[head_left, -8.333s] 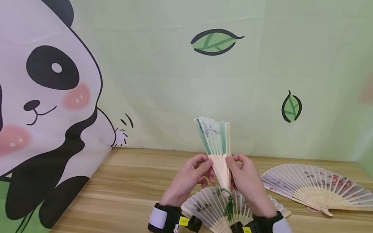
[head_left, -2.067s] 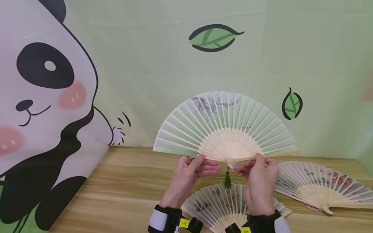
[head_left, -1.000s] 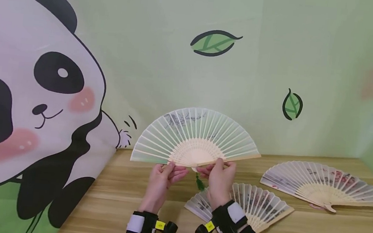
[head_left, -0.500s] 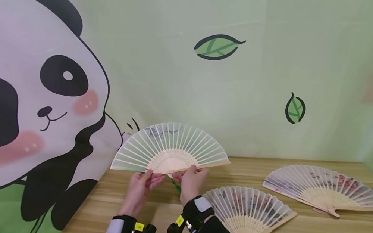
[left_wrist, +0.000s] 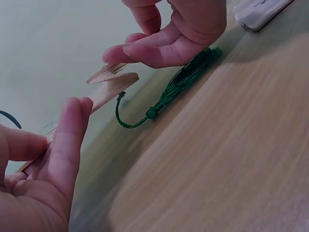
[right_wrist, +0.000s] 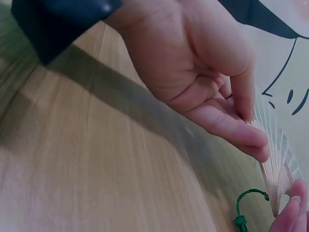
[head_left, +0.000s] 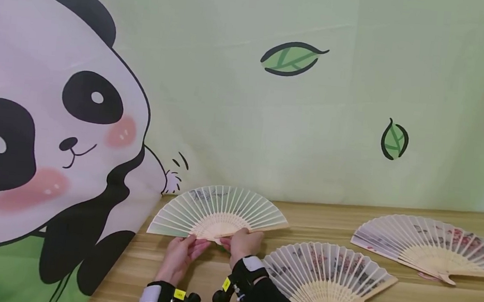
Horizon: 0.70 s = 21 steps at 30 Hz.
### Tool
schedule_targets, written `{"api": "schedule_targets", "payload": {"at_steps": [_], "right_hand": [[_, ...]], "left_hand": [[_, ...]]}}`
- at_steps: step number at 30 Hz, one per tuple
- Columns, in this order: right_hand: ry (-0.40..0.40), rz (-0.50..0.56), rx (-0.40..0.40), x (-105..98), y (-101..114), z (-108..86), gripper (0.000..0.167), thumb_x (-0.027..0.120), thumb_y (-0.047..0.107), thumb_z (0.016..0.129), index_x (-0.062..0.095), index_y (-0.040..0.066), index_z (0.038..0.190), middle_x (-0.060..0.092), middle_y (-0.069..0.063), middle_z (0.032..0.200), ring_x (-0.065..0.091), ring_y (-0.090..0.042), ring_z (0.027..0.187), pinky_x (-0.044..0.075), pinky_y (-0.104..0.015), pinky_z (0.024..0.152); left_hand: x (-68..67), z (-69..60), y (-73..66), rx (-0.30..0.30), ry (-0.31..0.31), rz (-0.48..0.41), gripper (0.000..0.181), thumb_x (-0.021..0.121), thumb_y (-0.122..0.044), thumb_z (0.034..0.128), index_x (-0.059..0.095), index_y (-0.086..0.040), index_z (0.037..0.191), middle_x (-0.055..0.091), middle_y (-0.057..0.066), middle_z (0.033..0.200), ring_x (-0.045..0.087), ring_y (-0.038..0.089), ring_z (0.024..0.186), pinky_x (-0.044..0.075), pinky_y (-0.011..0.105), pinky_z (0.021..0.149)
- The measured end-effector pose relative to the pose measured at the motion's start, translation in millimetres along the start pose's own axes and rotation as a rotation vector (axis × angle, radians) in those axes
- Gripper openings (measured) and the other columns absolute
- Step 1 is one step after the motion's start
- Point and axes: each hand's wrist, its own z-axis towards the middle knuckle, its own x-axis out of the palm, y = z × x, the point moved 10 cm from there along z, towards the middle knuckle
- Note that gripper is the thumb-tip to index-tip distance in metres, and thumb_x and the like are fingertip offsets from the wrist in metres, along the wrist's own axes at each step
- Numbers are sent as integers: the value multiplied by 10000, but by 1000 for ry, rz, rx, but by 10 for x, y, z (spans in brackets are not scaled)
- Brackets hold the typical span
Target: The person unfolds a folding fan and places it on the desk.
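Observation:
A spread pale-green folding fan (head_left: 227, 208) is low over the left part of the table, with both hands at its lower edge. My left hand (head_left: 179, 257) pinches the left guard stick between thumb and fingers. On the right guard stick, my right hand (head_left: 245, 243) has a similar pinch. A green tassel (left_wrist: 188, 77) hangs on a cord from the fan's pivot in the left wrist view. Whether the fan touches the table cannot be told. Part of its ribs is behind the fingers.
An open fan with dark and red print (head_left: 326, 280) lies on the wooden table (head_left: 210, 298), right of my right forearm. Another open fan with red flowers (head_left: 429, 247) lies at the far right. Behind stands a green cloth backdrop (head_left: 212, 94) with a printed panda.
The green fan was only slightly spread at first and was then fully spread by both hands. Since then, both hands have carried it left and down toward the table.

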Motion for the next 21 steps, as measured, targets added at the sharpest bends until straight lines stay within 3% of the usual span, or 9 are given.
{"api": "schedule_targets", "payload": {"at_steps": [9, 16, 21], "right_hand": [[-32, -35, 39, 31, -135, -17, 191, 401, 52, 1009, 376, -63, 1160, 595, -216, 731, 629, -192, 436, 483, -253, 373], [-2, -85, 77, 20, -170, -46, 210, 412, 87, 1019, 407, -57, 1173, 636, -196, 699, 650, -187, 477, 478, -243, 386], [-13, -123, 81, -67, -135, -38, 201, 403, 80, 994, 503, -89, 1039, 653, -145, 625, 623, -152, 448, 458, -228, 375]], "left_hand": [[-135, -14, 47, -63, -32, 43, 213, 394, -26, 1035, 436, 141, 1158, 657, 143, 840, 699, 195, 783, 559, 285, 793], [-227, -27, 115, -126, -85, 61, 237, 417, -48, 1034, 475, 132, 1177, 672, 137, 852, 700, 186, 788, 565, 275, 760], [-227, -24, 163, -161, -116, 55, 236, 446, -62, 1028, 501, 119, 1170, 674, 123, 826, 699, 178, 768, 568, 273, 742]]}}
